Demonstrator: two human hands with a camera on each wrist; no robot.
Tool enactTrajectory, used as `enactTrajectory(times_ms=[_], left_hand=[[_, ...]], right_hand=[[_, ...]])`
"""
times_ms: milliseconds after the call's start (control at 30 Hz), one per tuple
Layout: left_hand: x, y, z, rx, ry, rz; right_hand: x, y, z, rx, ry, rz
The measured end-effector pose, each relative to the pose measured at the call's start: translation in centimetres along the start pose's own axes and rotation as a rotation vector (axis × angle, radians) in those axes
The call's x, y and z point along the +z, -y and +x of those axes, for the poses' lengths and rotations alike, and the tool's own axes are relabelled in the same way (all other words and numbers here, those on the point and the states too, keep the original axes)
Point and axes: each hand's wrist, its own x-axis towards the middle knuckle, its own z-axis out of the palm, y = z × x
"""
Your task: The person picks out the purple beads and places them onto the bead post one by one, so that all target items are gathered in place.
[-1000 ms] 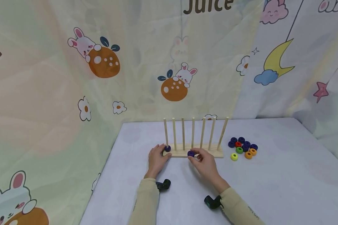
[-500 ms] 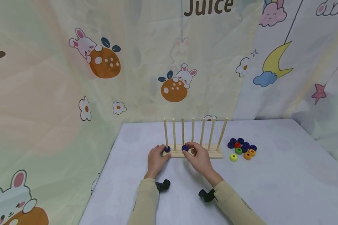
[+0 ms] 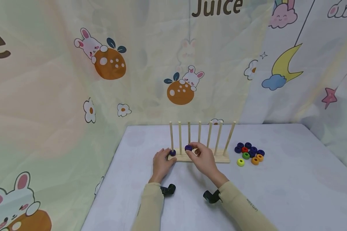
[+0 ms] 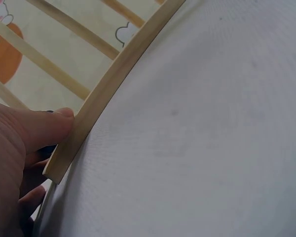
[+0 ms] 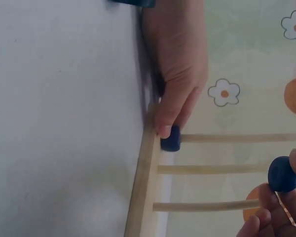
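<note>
A wooden peg rack point(image 3: 224, 158) with a row of several upright pegs stands on the table. My left hand point(image 3: 161, 164) grips the rack's left end, the thumb across its front edge in the left wrist view. At the foot of the leftmost peg sits a dark blue bead point(image 3: 172, 153), beside my left fingers. Between thumb and fingers my right hand point(image 3: 205, 161) pinches a second dark blue bead point(image 3: 188, 148), held above the base near the third peg from the left. In the right wrist view this held bead point(image 5: 283, 174) is apart from the rack base.
Right of the rack lies a loose group of beads: several dark blue beads point(image 3: 253, 149), a red bead point(image 3: 244, 149), a green bead point(image 3: 245, 156), two orange beads point(image 3: 255, 161) and a yellow bead point(image 3: 240, 162). A printed cloth point(image 3: 144, 80) hangs behind the table.
My right hand has moved left and slightly up with its bead, from the rack's front edge to near the third peg. The left hand keeps its place on the rack.
</note>
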Motion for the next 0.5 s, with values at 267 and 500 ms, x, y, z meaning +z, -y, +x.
enactTrajectory(times_ms=[267, 500], left_hand=[[0.3, 0.3, 0.0, 0.011, 0.004, 0.03], [0.4, 0.3, 0.2, 0.009, -0.008, 0.031]], right_hand=[[-0.2, 1.1, 0.3, 0.037, 0.011, 0.074], [-0.3, 1.5, 1.1, 0.032, 0.015, 0.056]])
